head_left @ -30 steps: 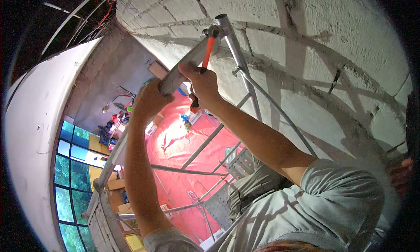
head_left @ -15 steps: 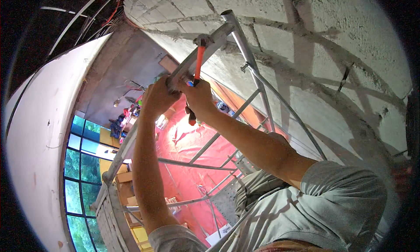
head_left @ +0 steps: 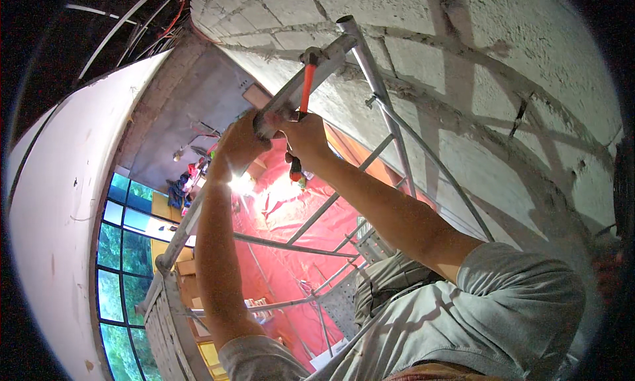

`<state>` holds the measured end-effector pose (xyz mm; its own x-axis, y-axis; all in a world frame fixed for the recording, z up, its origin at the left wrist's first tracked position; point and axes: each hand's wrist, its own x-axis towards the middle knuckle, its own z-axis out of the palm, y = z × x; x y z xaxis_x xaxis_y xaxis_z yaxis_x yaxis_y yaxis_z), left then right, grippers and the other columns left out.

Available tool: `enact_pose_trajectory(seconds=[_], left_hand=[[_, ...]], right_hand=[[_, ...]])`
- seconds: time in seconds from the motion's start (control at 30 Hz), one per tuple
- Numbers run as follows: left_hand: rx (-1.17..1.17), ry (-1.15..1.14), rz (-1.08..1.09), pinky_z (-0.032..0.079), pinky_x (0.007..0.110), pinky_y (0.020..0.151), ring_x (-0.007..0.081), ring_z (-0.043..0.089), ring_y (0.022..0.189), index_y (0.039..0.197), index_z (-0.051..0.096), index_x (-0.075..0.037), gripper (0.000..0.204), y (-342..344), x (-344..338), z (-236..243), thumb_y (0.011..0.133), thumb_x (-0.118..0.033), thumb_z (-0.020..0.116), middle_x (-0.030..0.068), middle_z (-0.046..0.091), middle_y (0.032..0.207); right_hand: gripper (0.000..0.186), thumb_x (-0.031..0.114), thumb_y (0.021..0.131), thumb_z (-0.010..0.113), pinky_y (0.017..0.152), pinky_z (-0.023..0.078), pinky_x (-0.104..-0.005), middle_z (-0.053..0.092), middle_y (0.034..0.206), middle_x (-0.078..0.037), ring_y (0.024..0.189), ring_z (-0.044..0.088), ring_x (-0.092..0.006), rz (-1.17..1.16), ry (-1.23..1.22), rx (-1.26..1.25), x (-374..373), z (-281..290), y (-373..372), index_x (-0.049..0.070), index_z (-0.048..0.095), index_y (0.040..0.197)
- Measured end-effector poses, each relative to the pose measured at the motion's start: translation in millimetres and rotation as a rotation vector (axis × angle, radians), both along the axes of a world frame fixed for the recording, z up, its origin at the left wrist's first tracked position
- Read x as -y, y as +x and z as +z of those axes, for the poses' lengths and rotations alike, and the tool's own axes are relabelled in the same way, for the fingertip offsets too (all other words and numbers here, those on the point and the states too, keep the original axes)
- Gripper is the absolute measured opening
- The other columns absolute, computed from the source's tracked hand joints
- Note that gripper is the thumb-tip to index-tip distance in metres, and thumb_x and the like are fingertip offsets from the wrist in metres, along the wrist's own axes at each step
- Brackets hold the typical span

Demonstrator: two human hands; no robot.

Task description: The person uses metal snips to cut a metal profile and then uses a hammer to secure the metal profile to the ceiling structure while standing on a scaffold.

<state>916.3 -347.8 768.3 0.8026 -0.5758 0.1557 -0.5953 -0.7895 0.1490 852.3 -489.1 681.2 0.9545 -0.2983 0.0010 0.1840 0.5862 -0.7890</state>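
Observation:
My right hand [head_left: 305,135] is closed round a hammer with an orange handle [head_left: 307,86]. The hammer stands nearly upright, its dark head [head_left: 312,54] up beside a grey metal bar [head_left: 288,93] and the dark butt of its grip below my fist. My left hand [head_left: 239,141] is closed at the lower end of that bar, close beside my right hand. The bar slants up to a round scaffold tube [head_left: 367,63] at the upper right. The left fingertips, and anything small between the two hands, are hidden.
A rough block wall [head_left: 489,90] rises on the right. Scaffold braces [head_left: 317,221] cross below my arms, above a floor with a red covering [head_left: 264,268]. Tall windows [head_left: 122,275] and a white panel [head_left: 59,176] stand left. Cluttered items [head_left: 188,182] lie below.
Both hands have shifted only slightly. The hammer has moved a little to the right, and its butt has swung right. More of a bright light shows beside my left wrist.

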Motion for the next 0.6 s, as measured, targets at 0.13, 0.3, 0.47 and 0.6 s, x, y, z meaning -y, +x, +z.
enact_pose_trajectory(seconds=[0.13, 0.3, 0.47, 0.6], left_hand=[[-0.067, -0.091, -0.054, 0.056, 0.051, 0.090, 0.0452, 0.070, 0.107, 0.119, 0.061, -0.002, 0.053, 3, -12, 0, 0.072, -0.017, 0.082, 0.0253, 0.073, 0.111], [-0.008, 0.120, 0.095, 0.058, 0.054, 0.089, 0.0460, 0.071, 0.103, 0.118, 0.061, -0.004, 0.053, -18, -15, 10, 0.078, -0.032, 0.082, 0.0255, 0.074, 0.105], [0.352, 0.207, 0.200, 0.057, 0.060, 0.081, 0.0487, 0.073, 0.092, 0.115, 0.060, -0.007, 0.064, -34, -22, -9, 0.082, -0.058, 0.079, 0.0283, 0.074, 0.094], [0.314, 0.132, 0.192, 0.058, 0.059, 0.080, 0.0485, 0.073, 0.090, 0.111, 0.062, -0.006, 0.061, -38, -23, -4, 0.084, -0.058, 0.078, 0.0259, 0.075, 0.089]], right_hand=[[0.036, 0.026, 0.088, 0.086, 0.034, 0.037, -0.0312, 0.052, 0.055, -0.002, 0.034, 0.041, -0.0129, -0.047, 0.045, 0.096, -5, -2, 4, 0.002, 0.060, 0.083], [0.029, 0.023, 0.089, 0.083, 0.034, 0.035, -0.0309, 0.053, 0.054, -0.002, 0.035, 0.039, -0.0112, 0.038, 0.119, 0.034, -2, -2, -4, 0.003, 0.063, 0.084], [0.027, 0.022, 0.090, 0.082, 0.034, 0.034, -0.0304, 0.055, 0.054, -0.002, 0.035, 0.039, -0.0106, 0.044, 0.114, 0.062, 0, -3, -4, 0.003, 0.065, 0.085], [0.039, 0.040, 0.096, 0.074, 0.046, 0.045, -0.0301, 0.069, 0.068, -0.004, 0.050, 0.060, -0.0139, 0.015, -0.226, 0.090, 15, -23, -3, 0.002, 0.072, 0.090]])
